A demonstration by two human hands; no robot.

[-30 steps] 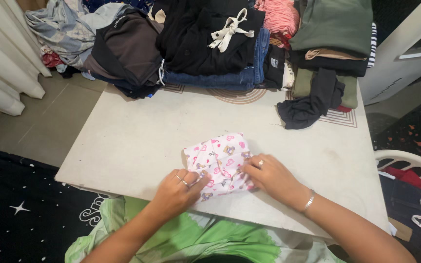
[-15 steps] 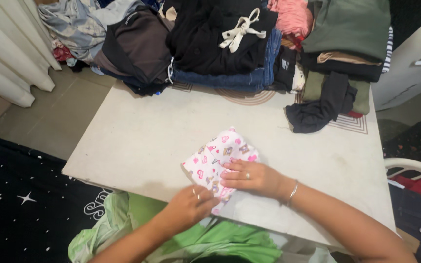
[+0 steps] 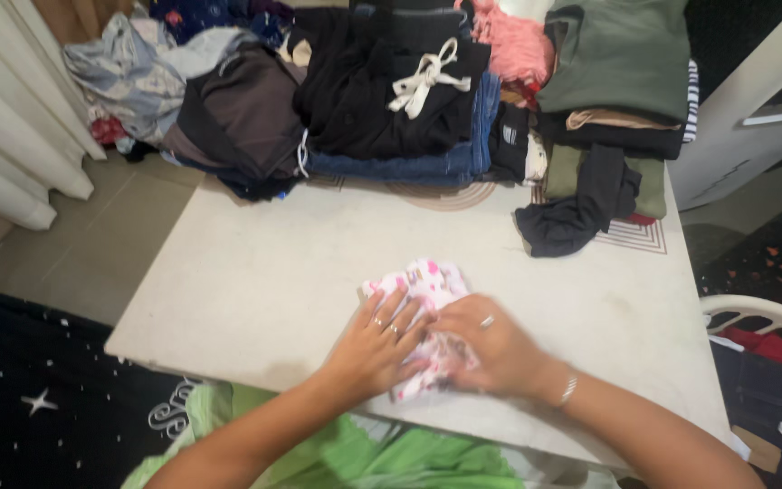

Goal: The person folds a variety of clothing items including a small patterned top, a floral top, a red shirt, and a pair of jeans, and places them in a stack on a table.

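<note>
A small white cloth with pink hearts [image 3: 424, 281] lies folded near the front edge of the pale table [image 3: 255, 263]. My left hand [image 3: 375, 344] lies flat on its left half, fingers spread. My right hand [image 3: 486, 349] presses on its right half, fingers curled over the fabric. Both hands cover most of the cloth, so only its far edge and a strip between the hands show.
Stacks of folded clothes line the table's far edge: a grey and brown heap [image 3: 228, 100], black garments with a white drawstring on jeans [image 3: 391, 81], a pink knit [image 3: 518, 41], a green pile [image 3: 622, 54]. A loose dark garment [image 3: 581, 213] hangs forward. A white plastic chair [image 3: 753, 312] stands right.
My left hand has moved up from the table's front edge onto the cloth. The cloth is bunched smaller under both hands. The view shifted slightly.
</note>
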